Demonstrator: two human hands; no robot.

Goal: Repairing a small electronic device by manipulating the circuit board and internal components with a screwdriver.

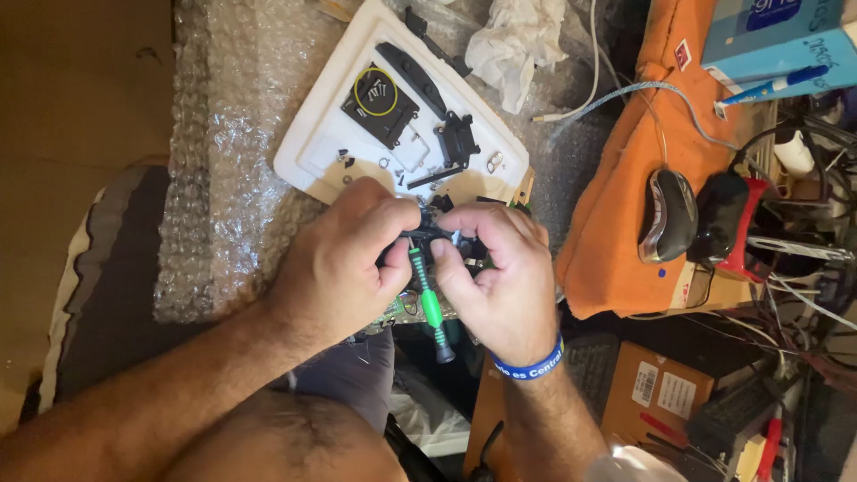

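both your hands meet at the centre of the view, closed around a small black part (435, 234) that sits between the fingertips. your left hand (344, 259) curls in from nine o'clock, thumb and fingers pinched onto the part's left edge. your right hand (495, 277) comes in from three o'clock, fingers folded tight, and seems to pinch the part while also trapping a green-handled screwdriver (430, 302), whose shaft runs down toward six o'clock with its dark cap hanging free below. holding the tool tucked like that looks like a way to keep it ready while both hands steady the piece. under the hands a green circuit board (393, 312) peeks out, mostly hidden.

at twelve o'clock lies a white tray (312, 147) on bubble wrap (223, 134), which probably cushions the pieces on the worktop. on it rest other black parts, and loose screws (376, 89) are gathered on one black plate, likely so they do not roll away. a crumpled tissue (513, 40) sits beyond it. at three o'clock a computer mouse (668, 214) lies on an orange cloth (616, 178).
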